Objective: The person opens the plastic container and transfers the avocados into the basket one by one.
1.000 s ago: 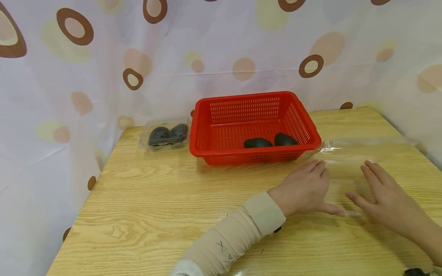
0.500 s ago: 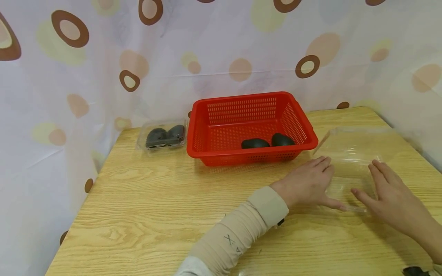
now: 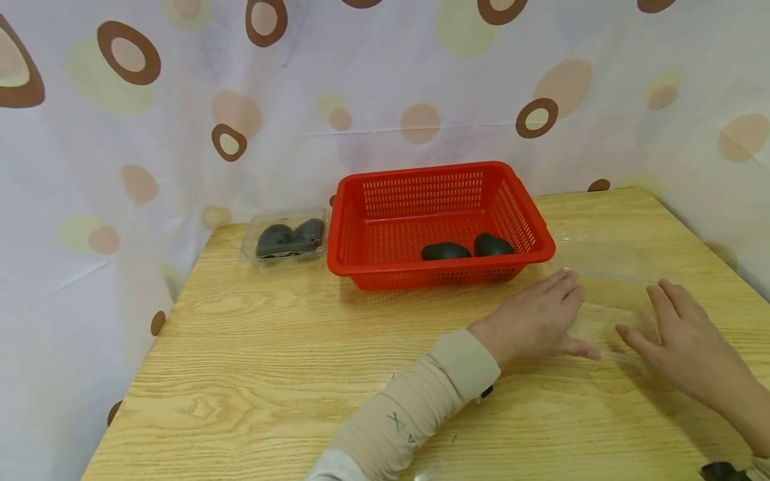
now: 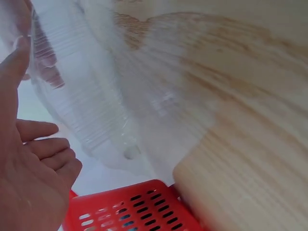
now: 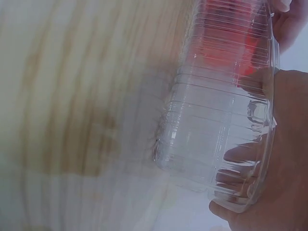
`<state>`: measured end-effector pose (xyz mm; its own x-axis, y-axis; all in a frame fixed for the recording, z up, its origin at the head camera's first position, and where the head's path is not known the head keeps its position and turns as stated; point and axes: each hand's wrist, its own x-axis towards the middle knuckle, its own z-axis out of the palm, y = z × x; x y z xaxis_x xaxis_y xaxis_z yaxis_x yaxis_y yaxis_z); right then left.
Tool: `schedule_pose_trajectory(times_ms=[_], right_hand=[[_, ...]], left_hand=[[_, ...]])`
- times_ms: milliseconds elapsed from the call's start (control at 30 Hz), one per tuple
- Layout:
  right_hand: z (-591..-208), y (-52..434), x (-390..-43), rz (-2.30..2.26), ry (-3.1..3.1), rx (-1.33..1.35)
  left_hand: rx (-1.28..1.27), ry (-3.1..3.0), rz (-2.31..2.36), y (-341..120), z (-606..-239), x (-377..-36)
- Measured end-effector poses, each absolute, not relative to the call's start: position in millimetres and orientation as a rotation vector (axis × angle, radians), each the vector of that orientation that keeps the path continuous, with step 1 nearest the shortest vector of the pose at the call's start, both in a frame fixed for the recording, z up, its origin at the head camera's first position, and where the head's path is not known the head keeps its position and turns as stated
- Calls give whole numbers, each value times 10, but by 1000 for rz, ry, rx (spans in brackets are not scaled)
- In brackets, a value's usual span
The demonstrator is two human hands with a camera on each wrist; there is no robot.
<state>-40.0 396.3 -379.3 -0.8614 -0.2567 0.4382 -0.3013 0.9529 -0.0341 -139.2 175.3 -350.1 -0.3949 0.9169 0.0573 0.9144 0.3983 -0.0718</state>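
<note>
A clear plastic clamshell container [image 3: 610, 321] stands on the table at the right, its lid [image 3: 607, 257] folded back on the far side. My left hand [image 3: 535, 321] is at its left side, palm facing in, with the fingers loosely bent. On the opposite side is my right hand [image 3: 692, 347], thumb and fingers spread apart. The right wrist view shows the ribbed container wall [image 5: 202, 125] with the right fingers visible through it, along the rim. No food shows inside the container.
A red plastic basket [image 3: 442, 268] with two dark avocados [image 3: 445, 251] in its front right part stands behind the left hand. Farther left is a second clear container [image 3: 252, 244] holding dark avocados [image 3: 275, 239]. A patterned curtain [image 3: 385, 80] hangs behind the table [image 3: 259, 374].
The container's lid rose to a more upright angle by half a second ago and now lies lower toward the back. Both hands have shifted slightly to the right with the container.
</note>
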Motion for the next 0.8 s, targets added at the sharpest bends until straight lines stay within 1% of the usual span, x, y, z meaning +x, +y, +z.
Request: schedule_pose_trajectory(times_ms=[33, 100, 233, 300, 433, 633, 800], right_hand=[[-3791, 3963, -402, 137, -2644, 425], [-3768, 3947, -407, 201, -2690, 379], [-3649, 3898, -417, 357, -2836, 81], [-3580, 3879, -432, 352, -2843, 10], [-3457, 3836, -437, 327, -2776, 1], [-3311, 3714, -435, 330, -2715, -12], [-3233, 3553, -475, 345, -2609, 131]], left_hand=[[-1686, -2540, 35, 1740, -3494, -1386], [-1704, -2512, 10, 1704, -3470, -1372], [-1724, -2449, 16, 1593, -3376, -1335], [-1716, -2399, 23, 1517, -3321, -1325], [-1689, -2317, -3, 1336, -3228, -1329], [-1645, -2378, -87, 1060, -3123, -1364], [-1564, -2379, -112, 807, -3103, -1408]])
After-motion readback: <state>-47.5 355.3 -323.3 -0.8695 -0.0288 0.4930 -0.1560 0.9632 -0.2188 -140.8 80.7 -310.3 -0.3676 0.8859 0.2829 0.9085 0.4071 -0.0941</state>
